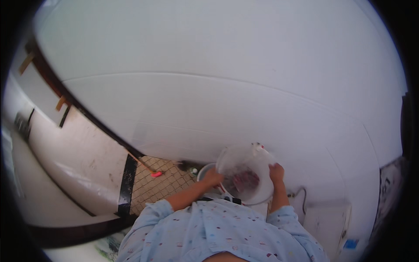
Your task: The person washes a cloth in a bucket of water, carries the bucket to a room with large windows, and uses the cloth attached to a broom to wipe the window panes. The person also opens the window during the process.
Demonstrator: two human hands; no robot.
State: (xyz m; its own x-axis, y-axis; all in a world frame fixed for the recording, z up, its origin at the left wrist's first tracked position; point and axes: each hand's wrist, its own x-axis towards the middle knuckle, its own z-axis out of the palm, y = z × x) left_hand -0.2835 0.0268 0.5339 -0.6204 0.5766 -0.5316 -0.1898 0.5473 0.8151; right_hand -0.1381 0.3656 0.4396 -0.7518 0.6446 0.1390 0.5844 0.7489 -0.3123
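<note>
My left hand grips the left rim of a whitish round plastic tub, and my right hand grips its right rim. The tub is tilted in front of my body. Dark red, wet-looking stuff lies at its bottom; blur hides what it is. Behind my left hand shows the rim of another round basin, partly covered by the tub. A small white fitting with a red spot is at the tub's far edge, against the wall.
A pale wall rises close in front. At left, a pinkish-red brush head on a long handle rests on the tan tiled floor, near a dark door frame. A grey hose and a white cabinet door are at right.
</note>
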